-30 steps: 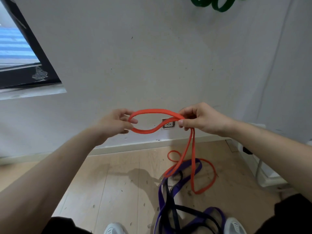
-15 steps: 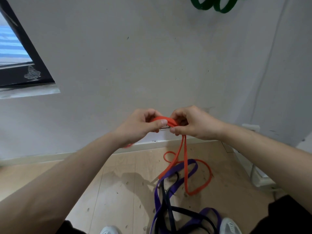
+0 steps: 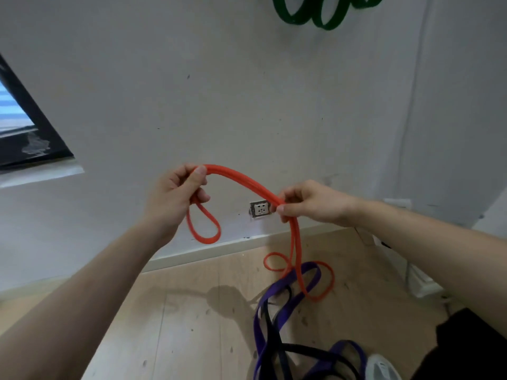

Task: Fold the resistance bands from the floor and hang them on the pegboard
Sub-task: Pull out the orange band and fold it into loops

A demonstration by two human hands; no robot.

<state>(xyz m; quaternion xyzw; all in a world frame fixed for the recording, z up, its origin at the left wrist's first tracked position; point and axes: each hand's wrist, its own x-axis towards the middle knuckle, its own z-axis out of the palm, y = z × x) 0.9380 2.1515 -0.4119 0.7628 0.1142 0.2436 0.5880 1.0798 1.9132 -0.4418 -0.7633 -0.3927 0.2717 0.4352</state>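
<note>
Above the floor [image 3: 192, 311], both hands [image 3: 175, 198] [image 3: 310, 204] grip the orange band [image 3: 241, 179].

Open wall up top, tangle down on the right.

The orange band [image 3: 247, 182] arches between the left hand [image 3: 172, 196] and the right hand [image 3: 310, 204], barring the gap between them, with a loop dangling under the left and strands dropping from the right to the floor [image 3: 178, 325]. Above, bare wall [image 3: 247, 91] runs free up to the green band [image 3: 323, 15]. The window frame [image 3: 35, 127] juts in at far left. Floorboards lie open low left. Low right is crowded by the purple band [image 3: 312, 266], the black band [image 3: 307, 349] and a shoe [image 3: 381, 368].
</note>
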